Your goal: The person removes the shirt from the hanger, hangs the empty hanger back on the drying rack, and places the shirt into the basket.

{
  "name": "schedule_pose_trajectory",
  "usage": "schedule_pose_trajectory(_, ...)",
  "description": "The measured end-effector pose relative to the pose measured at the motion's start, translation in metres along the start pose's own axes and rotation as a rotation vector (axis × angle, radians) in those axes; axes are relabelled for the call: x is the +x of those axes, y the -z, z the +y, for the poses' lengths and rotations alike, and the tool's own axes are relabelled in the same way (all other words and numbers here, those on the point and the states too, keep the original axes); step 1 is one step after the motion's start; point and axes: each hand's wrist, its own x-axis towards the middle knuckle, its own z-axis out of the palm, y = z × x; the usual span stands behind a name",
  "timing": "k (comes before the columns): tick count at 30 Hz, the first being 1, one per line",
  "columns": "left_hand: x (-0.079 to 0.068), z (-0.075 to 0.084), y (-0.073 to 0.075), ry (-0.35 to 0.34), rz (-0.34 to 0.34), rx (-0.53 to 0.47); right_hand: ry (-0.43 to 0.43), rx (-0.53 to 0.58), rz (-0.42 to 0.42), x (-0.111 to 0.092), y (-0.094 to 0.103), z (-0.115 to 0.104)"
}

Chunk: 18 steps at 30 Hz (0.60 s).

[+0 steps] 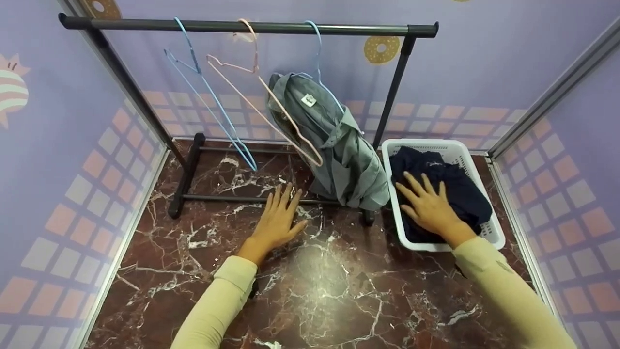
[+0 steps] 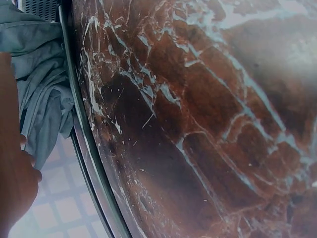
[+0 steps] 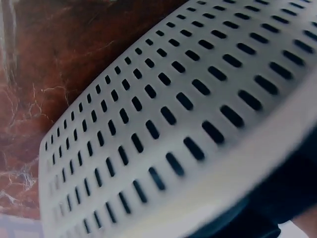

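Note:
My right hand (image 1: 431, 211) lies over a dark navy garment (image 1: 457, 184) in a white plastic basket (image 1: 402, 228), fingers straight and spread. In the right wrist view the slotted basket wall (image 3: 158, 104) fills most of the picture, with a strip of the dark cloth (image 3: 287, 183) below its rim. Near the rack's lower bar my left hand (image 1: 276, 223) is held over the floor, fingers straight, holding nothing. A grey-green shirt (image 1: 315, 116) hangs on a blue hanger (image 1: 319, 53). Left of it hang a pink hanger (image 1: 278, 104) and another blue hanger (image 1: 208, 87), both bare.
A dark metal clothes rack (image 1: 281, 26) stands against the back wall, its foot bars on the brown marbled floor (image 1: 310, 291). Purple patterned panels (image 1: 43, 203) enclose the left, back and right sides. The basket sits right of the rack, close to the right panel.

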Motion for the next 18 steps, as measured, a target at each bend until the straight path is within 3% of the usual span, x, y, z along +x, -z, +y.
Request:
schedule_pose_trajectory(2, 0.000, 0.000, 0.002, -0.004, 0.002, -0.011, -0.062, -0.028, 0.068, -0.008, 0.009, 0.001)
schedule_pose_trajectory(4, 0.001, 0.000, 0.003, -0.004, 0.001, -0.017, -0.201, -0.028, 0.094, -0.015, 0.019, 0.004)
schedule_pose_trajectory(7, 0.002, 0.000, 0.006, 0.000, 0.002, -0.020, -0.448, 0.058, 0.070, -0.023, 0.028, 0.013)
schedule_pose_trajectory(9, 0.002, 0.000, 0.008, 0.002, 0.001, -0.023, -0.561, 0.160, 0.034, -0.026, 0.028, 0.019)
schedule_pose_trajectory(11, 0.002, -0.001, 0.009, 0.006, -0.001, -0.025, -0.601, 0.257, -0.008, -0.028, 0.024, 0.024)
schedule_pose_trajectory(14, 0.001, -0.002, 0.010, 0.009, 0.001, -0.028, -0.581, 0.355, -0.095, -0.027, 0.014, 0.026)
schedule_pose_trajectory(18, 0.002, -0.004, 0.007, 0.007, 0.007, -0.029, -0.521, 0.383, -0.214, -0.025, -0.004, 0.023)
